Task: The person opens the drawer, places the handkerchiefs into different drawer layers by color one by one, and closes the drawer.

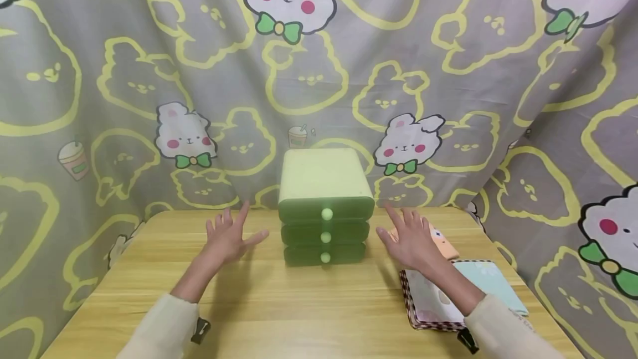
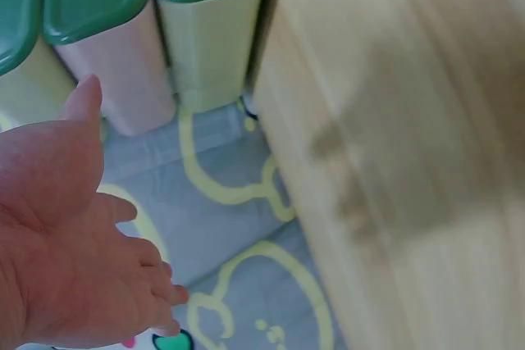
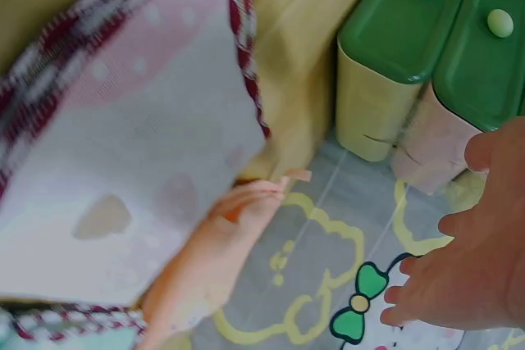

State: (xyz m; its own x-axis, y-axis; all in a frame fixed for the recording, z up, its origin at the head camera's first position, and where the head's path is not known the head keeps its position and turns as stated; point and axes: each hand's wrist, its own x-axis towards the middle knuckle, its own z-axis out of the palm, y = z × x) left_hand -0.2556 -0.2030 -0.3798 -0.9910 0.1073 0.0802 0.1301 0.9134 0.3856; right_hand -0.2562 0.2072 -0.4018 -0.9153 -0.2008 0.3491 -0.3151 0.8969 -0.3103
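A small three-drawer box [image 1: 324, 176] with a pale top, green drawer fronts and round light knobs stands at the back middle of the table. To its left my left hand [image 1: 227, 237] hovers with spread fingers, touching nothing. On the other side my right hand [image 1: 410, 241] is held the same way, its fingers apart and holding nothing. Both palms face the box across a gap. In the left wrist view the left hand [image 2: 82, 235] is beside the drawers [image 2: 115, 47]. The right wrist view has the right hand [image 3: 472, 243] near the drawers [image 3: 402, 38].
Right of the box, partly behind the right forearm, lie folded cloths: a white one with checked edging [image 1: 423, 298], a light blue one [image 1: 490, 281] and an orange one [image 1: 445, 244]. The wooden table [image 1: 299, 314] backs onto a patterned curtain [image 1: 319, 87].
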